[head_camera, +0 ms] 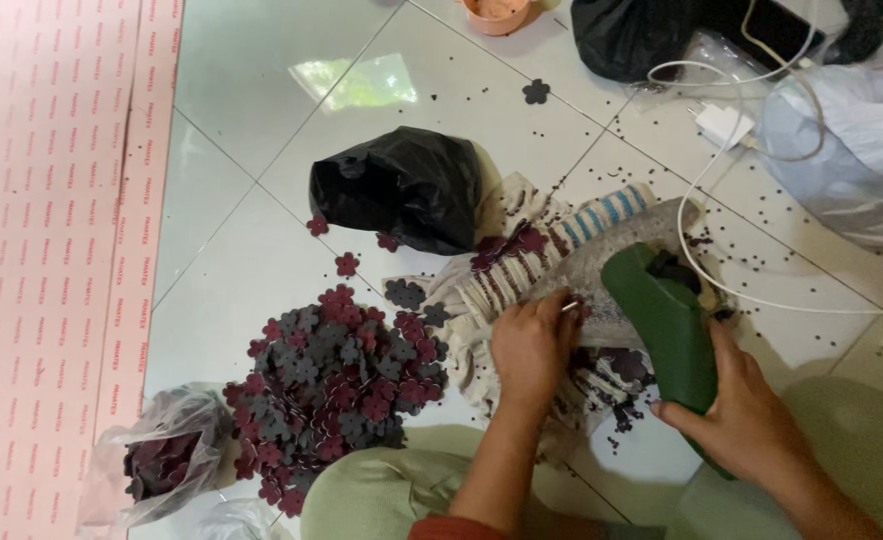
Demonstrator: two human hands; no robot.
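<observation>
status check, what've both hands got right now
Left hand pinching a small metal tool on the striped cloth. Right hand gripping green mallet. Flower cutouts piled alongside.

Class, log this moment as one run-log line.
left hand: pinching punch on stone | right hand: gripping green mallet | flower pile: beside

Green mallet (671,330) tilted over grey pad (601,270).
</observation>
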